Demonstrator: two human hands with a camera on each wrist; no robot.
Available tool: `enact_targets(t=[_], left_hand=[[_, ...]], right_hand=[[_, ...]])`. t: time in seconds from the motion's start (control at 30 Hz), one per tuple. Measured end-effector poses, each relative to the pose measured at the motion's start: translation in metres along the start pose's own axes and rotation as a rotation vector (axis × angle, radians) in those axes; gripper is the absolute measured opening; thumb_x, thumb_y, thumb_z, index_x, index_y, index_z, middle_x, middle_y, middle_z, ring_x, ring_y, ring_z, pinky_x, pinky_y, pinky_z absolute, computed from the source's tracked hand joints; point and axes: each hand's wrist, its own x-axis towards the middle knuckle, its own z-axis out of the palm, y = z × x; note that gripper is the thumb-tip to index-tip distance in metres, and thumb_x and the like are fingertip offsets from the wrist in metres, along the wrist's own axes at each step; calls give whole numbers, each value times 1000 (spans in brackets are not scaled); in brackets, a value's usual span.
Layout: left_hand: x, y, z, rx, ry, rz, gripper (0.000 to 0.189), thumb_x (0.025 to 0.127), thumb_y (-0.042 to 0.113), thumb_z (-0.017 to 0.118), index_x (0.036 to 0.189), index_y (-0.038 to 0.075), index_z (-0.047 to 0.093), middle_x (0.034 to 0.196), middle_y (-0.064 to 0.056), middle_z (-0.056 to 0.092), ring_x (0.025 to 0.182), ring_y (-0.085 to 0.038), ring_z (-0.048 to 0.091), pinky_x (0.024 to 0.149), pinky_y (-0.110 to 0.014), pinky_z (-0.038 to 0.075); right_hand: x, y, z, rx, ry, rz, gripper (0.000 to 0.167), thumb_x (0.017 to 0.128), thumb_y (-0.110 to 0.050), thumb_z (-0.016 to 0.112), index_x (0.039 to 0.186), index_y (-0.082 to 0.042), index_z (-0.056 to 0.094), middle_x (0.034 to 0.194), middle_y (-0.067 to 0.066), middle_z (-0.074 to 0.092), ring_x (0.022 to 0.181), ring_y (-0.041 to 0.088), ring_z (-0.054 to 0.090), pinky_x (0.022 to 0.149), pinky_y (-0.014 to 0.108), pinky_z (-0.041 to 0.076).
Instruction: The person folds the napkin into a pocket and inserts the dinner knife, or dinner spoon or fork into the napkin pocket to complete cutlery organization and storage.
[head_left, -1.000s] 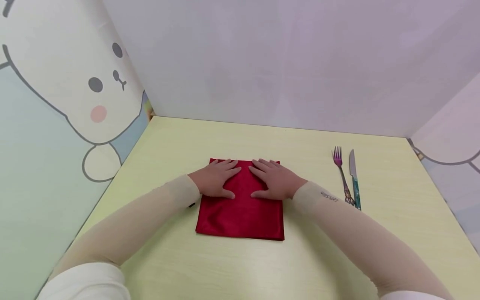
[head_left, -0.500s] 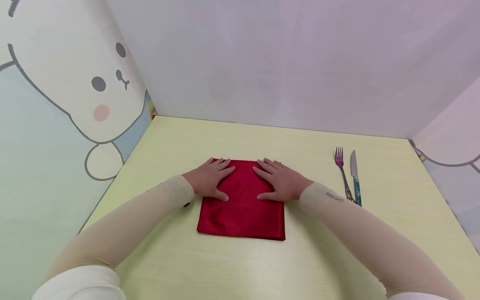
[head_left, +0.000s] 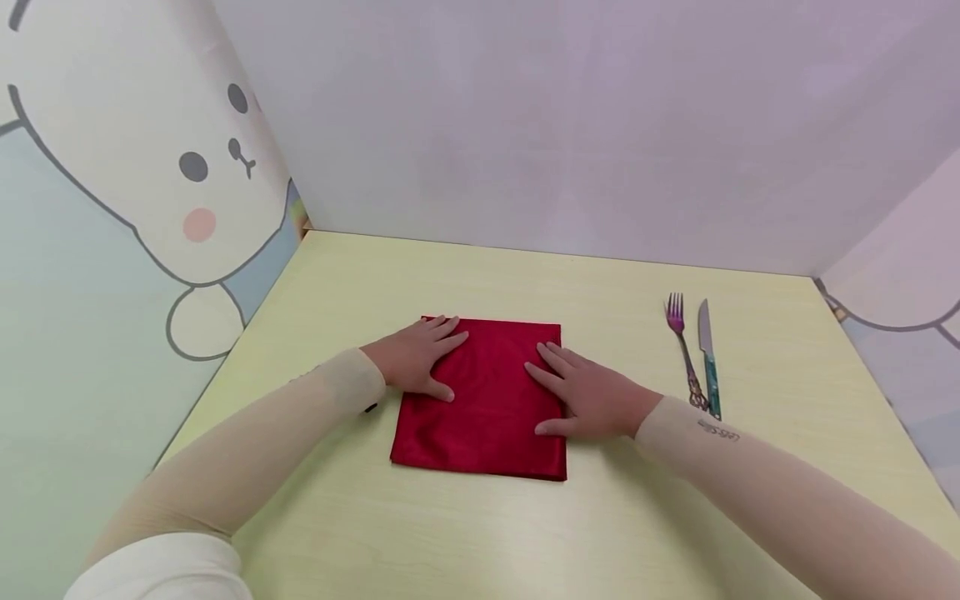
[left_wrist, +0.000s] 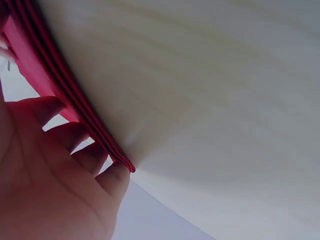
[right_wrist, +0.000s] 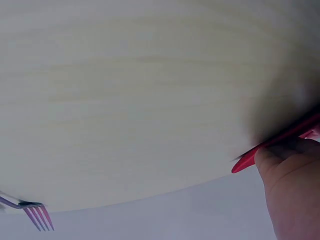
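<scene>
A red satin cloth (head_left: 487, 433), folded into a near square, lies flat on the pale wooden table. My left hand (head_left: 416, 354) rests on its far left part, fingers spread and straight. In the left wrist view the folded layers of the cloth (left_wrist: 75, 100) show as a stacked edge beneath the fingers (left_wrist: 82, 132). My right hand (head_left: 596, 396) lies across the cloth's right edge, fingers spread toward its middle and thumb lower down. The right wrist view shows the right hand (right_wrist: 295, 185) over a corner of the cloth (right_wrist: 245, 161).
To the right on the table (head_left: 480, 542) lie a fork (head_left: 676, 317) with purplish tines and, beside it, a knife (head_left: 707, 342) with a green handle. The right sleeve passes just in front of their handles. Walls with cartoon prints (head_left: 210, 208) border the table.
My right hand has slid right and toward me, to the cloth's right edge. My left hand has shifted slightly left. The cloth keeps its place and shape.
</scene>
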Motion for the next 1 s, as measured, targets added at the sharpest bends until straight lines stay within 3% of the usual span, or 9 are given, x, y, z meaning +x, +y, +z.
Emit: enact_targets(t=[0.27,0.5,0.7,1.0], left_hand=[[-1,1,0,20,-17,0,102,92,61,68,166,13,17,172,-13,8,157,-37,5,126,-47,12],[0,1,0,20,-20,0,103,92,62,68,167,13,16,172,-13,7,157,-36,3,126,-47,11],[-1,0,-1,-11,-19,7,102,93,59,69,166,12,16,172,-14,6,157,-38,2,126,-48,9],[-1,1,-1,-10,-41,12,101,94,58,67,167,13,14,172,-13,4,157,-37,0,126,-48,7]], right_hand=[[-33,-16,16,-40,61,-71,98,91,-81,44,164,-18,29,171,13,17,156,36,15,117,49,36],[-68,-34,28,-60,109,-148,93,94,-78,46,162,-16,35,169,10,25,155,33,22,120,46,31],[-95,-51,40,-81,193,-239,89,95,-73,50,160,-12,40,165,10,34,151,32,32,117,47,36],[-108,-64,52,-147,301,-319,87,97,-70,53,156,-7,44,163,9,38,149,28,38,116,44,37]])
